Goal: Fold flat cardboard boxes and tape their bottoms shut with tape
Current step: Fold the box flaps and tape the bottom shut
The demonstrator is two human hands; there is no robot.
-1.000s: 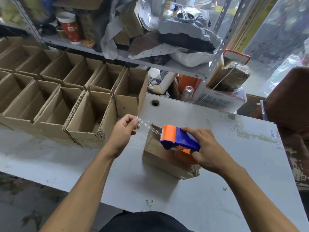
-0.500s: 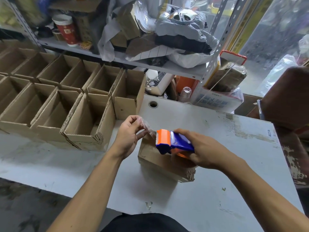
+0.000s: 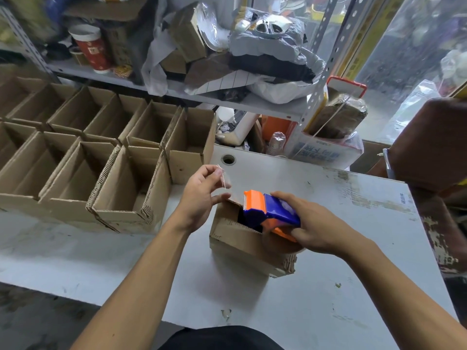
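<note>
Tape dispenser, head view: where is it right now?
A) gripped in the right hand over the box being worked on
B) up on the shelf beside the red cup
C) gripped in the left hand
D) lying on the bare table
A: the right hand grips the orange and blue tape dispenser above the cardboard box, while the left hand pinches a loose bit of clear tape.

Both forearms are bare from the near edge of the view to the wrists, with no sleeves showing on them. The left hand (image 3: 199,195) and the right hand (image 3: 313,223) wear no gloves, rings, watch or bands. At the near edge, between the arms, a dark black garment (image 3: 222,338) covers the person's torso
</note>
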